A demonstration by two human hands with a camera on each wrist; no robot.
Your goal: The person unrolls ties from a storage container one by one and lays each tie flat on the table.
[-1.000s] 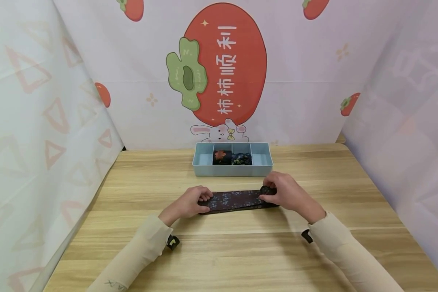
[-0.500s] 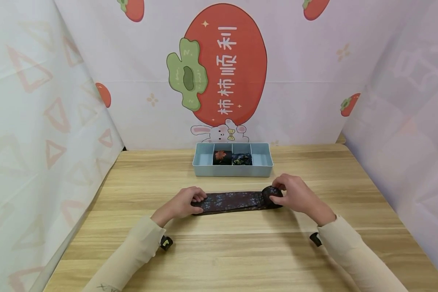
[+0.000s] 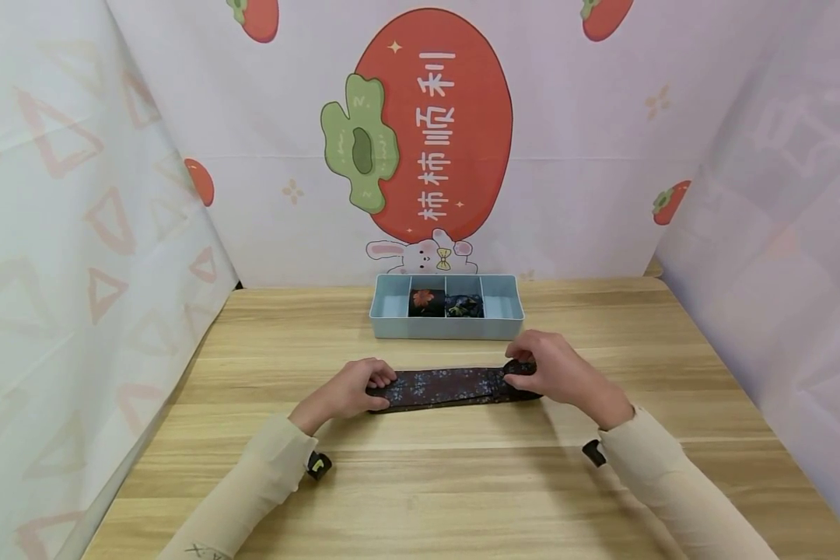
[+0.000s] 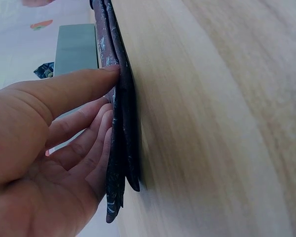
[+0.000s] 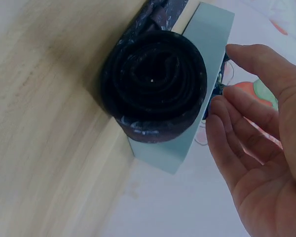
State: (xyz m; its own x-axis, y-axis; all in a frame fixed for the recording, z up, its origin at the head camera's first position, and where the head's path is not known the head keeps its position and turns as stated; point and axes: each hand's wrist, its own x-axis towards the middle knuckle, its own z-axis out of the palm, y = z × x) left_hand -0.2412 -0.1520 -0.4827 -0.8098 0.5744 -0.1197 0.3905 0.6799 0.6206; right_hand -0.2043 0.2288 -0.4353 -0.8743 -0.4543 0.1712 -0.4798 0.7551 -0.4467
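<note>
A dark necktie (image 3: 441, 386) with small blue flowers lies folded lengthwise across the table, its right end wound into a roll (image 5: 155, 86). Near the tie's left end, my left hand (image 3: 350, 387) holds it, thumb at the near edge and curled fingers against the fabric; the left wrist view shows the layered end (image 4: 121, 163) sticking out past the fingers. Over the roll hovers my right hand (image 3: 567, 369), its thumb and fingers loosely bent. A gap shows between those fingertips (image 5: 227, 91) and the roll in the right wrist view.
A light blue divided box (image 3: 448, 327) stands behind the tie. Its middle compartments hold a black rolled tie with a red flower (image 3: 427, 302) and a dark blue patterned one (image 3: 464, 305). A printed cloth (image 3: 567, 194) hangs behind the wooden table (image 3: 462, 482).
Both hands and the tie first shifted apart slightly, the tie's left end sliding left with my left hand. Since then my right hand has come back left over the roll.
</note>
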